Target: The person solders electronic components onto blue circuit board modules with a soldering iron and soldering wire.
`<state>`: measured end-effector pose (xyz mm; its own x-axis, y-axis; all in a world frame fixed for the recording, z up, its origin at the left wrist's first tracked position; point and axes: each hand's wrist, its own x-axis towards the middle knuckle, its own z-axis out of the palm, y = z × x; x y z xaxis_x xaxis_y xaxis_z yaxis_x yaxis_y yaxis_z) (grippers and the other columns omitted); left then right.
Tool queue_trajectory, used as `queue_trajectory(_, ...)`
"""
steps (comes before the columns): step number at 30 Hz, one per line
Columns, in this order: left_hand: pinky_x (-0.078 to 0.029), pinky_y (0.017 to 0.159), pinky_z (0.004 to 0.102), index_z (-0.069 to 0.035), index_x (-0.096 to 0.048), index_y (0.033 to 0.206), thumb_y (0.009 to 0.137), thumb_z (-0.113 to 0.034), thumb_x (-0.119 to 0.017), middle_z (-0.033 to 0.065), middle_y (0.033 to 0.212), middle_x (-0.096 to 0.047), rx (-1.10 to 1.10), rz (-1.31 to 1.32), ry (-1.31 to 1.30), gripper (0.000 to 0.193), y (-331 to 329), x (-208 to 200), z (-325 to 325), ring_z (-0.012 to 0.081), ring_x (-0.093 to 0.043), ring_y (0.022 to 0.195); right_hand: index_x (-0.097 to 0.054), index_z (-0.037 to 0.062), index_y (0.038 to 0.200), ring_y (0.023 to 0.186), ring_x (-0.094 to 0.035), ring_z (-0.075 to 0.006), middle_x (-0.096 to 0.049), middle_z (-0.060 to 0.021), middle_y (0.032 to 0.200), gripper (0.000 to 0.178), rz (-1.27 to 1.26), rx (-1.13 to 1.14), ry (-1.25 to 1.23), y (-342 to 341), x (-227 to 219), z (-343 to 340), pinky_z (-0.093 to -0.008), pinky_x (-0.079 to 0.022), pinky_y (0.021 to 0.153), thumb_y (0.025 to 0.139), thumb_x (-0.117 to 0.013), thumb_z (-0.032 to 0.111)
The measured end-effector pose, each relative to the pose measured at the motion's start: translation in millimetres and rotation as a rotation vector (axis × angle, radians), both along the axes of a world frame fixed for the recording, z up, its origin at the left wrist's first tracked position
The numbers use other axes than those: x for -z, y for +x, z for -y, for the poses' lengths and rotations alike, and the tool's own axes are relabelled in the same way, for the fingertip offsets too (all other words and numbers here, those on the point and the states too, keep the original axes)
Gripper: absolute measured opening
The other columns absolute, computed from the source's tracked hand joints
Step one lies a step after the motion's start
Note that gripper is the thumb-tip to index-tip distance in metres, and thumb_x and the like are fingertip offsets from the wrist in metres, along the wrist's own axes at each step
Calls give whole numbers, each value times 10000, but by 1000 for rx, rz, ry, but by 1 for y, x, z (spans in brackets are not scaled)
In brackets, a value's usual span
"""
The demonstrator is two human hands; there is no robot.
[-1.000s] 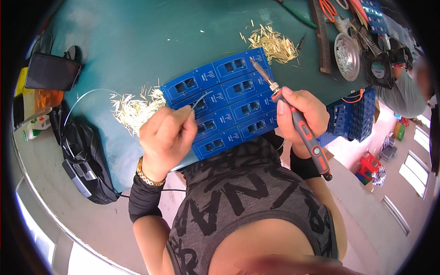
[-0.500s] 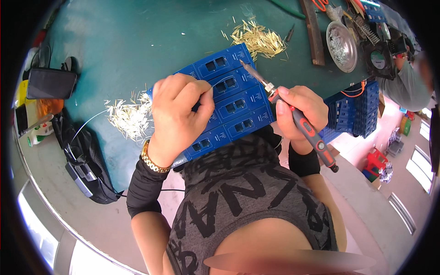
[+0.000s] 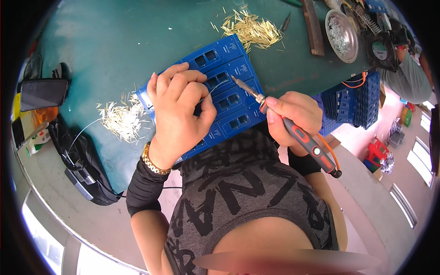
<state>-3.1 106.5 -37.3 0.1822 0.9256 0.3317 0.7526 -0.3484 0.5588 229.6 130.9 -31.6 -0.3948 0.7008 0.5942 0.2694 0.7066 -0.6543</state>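
A blue circuit board panel [image 3: 233, 104], with rows of dark square cutouts, lies tilted on the table edge against my front. My left hand [image 3: 181, 107] rests over its left part, outer fingers lying across the board. Thumb and index finger pinch a thin solder wire [image 3: 86, 129], which trails left past the hand; its free end [image 3: 219, 85] reaches over the board toward the iron's tip. In my right hand [image 3: 298, 117] is a grey-and-red soldering iron [image 3: 300, 134], its tip at the board's right side, close to the second row. The left hand hides part of the panel.
Loose brass-coloured pins lie in one pile [image 3: 254, 30] behind the board and another [image 3: 123, 119] left of it. A metal dish [image 3: 341, 36], wooden bar [image 3: 313, 27] and fan [image 3: 380, 50] stand at far right, near stacked blue panels [image 3: 350, 103]. A phone [image 3: 43, 94] and black bag [image 3: 80, 160] are left.
The iron's tip has moved nearer to me along the board's right side, from the far row to the second. My left hand's outer fingers have stretched out over the panel. The view has shifted slightly.
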Motion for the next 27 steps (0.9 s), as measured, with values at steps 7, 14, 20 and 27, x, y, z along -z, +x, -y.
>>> queue_trajectory(7, -311, 976, 610, -103, -579, 802, 691, -27, -685, 10, 1012, -631, -47, -41, 2, 172, 0, 1, -1, 321, -554, 1131, -675, -36, 947, 494, -592, -179, -641, -96, 647, 206, 3, -13, 11, -2, 0, -4, -261, -460, 458, 743, -649, -44)
queue_trajectory(14, -305, 989, 601, -101, -575, 790, 691, -24, -680, 19, 1013, -632, -2, 17, -18, 164, -3, 1, 2, 313, -558, 1124, -695, -1, 918, 465, -574, -171, -615, -55, 600, 225, -11, 26, -15, -3, -5, 0, -265, -432, 424, 697, -684, -43)
queue_trajectory(20, -293, 1009, 595, -97, -568, 783, 673, -21, -676, 22, 998, -625, 119, 23, -63, 171, 7, -7, 11, 304, -564, 1113, -644, -63, 966, 465, -538, -207, -643, -122, 687, 235, 88, -108, -24, 21, -16, 10, -293, -418, 439, 731, -637, -44)
queue_trajectory(27, -293, 1019, 588, -96, -571, 771, 687, -13, -669, 15, 989, -620, 84, -15, -41, 154, 11, -3, 14, 285, -567, 1108, -670, -56, 927, 460, -544, -206, -632, -115, 647, 218, 40, -91, -25, 19, -7, 17, -286, -405, 424, 714, -657, -7)
